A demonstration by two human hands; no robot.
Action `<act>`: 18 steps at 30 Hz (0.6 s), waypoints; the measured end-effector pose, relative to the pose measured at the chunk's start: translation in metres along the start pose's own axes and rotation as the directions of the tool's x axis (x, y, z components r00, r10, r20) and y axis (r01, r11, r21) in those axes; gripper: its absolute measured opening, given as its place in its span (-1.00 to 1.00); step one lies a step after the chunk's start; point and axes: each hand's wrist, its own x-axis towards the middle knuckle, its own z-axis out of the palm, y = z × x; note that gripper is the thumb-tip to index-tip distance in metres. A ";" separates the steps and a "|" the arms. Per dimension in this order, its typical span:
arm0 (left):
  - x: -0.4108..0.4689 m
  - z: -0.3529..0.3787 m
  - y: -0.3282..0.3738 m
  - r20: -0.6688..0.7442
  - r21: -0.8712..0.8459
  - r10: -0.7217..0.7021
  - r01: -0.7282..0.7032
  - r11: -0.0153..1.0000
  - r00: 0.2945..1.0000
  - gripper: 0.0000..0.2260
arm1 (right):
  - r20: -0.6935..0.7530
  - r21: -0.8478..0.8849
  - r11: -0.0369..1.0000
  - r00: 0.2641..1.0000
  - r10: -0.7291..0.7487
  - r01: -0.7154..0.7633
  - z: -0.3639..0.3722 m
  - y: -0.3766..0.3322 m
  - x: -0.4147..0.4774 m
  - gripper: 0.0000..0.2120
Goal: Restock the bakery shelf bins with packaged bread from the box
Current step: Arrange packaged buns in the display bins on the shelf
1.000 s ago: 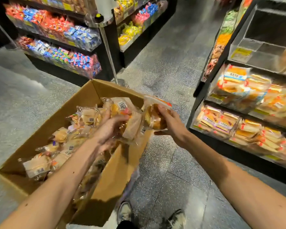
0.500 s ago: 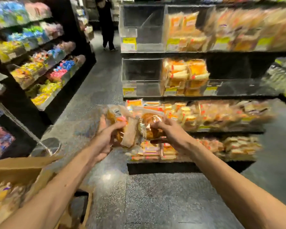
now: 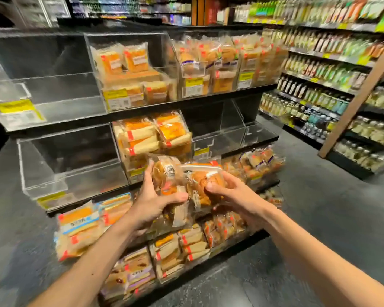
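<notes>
My left hand [image 3: 152, 201] grips a clear pack of bread rolls [image 3: 166, 176] with a barcode label, thumb across its front. My right hand [image 3: 235, 194] grips a second pack holding a round brown bun [image 3: 205, 187]. Both packs are held side by side in front of the black bakery shelf, level with its second tier. An empty clear bin [image 3: 69, 167] sits on that tier to the left of my hands. A larger empty bin [image 3: 44, 78] is on the top tier at the left. The box is out of view.
Other bins hold orange-labelled sliced bread [image 3: 151, 136] and packaged cakes [image 3: 129, 72]. Two more empty bins [image 3: 220, 129] stand at the middle right. Lower tiers are full of packs [image 3: 84, 227]. A bottle shelf [image 3: 333, 69] lines the right wall across a grey floor aisle [image 3: 319, 207].
The view has swung from the cardboard box up to the bakery shelf and moved closer. Both hands kept their bread packs and carried them toward the shelf.
</notes>
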 end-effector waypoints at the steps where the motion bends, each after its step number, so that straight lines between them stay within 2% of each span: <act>1: 0.023 0.009 0.005 0.028 -0.008 0.004 -0.004 1.000 1.000 0.36 | -0.033 0.006 1.000 0.999 -0.004 0.004 -0.017 -0.004 0.012 -0.56; 4: 0.086 0.037 0.015 0.076 -0.043 -0.033 0.036 0.998 0.997 0.30 | -0.128 0.028 1.000 0.992 -0.007 0.011 -0.070 -0.007 0.036 -0.54; 8: 0.154 0.082 0.022 0.131 0.009 -0.030 0.029 1.000 0.991 0.35 | -0.206 0.053 0.998 0.978 0.037 -0.027 -0.141 -0.010 0.060 -0.58; 13: 0.218 0.144 0.024 0.186 0.091 -0.001 -0.016 0.996 0.982 0.25 | -0.133 0.044 0.997 0.988 0.073 -0.068 -0.233 -0.003 0.095 -0.63; 15: 0.242 0.169 0.022 0.154 0.114 -0.007 -0.011 0.993 0.988 0.22 | -0.109 0.023 0.997 0.991 0.077 -0.075 -0.275 0.001 0.115 -0.61; 18: 0.270 0.212 0.024 0.051 0.038 -0.038 0.036 0.999 0.998 0.20 | -0.047 -0.043 0.997 0.997 0.068 -0.070 -0.338 -0.004 0.141 -0.48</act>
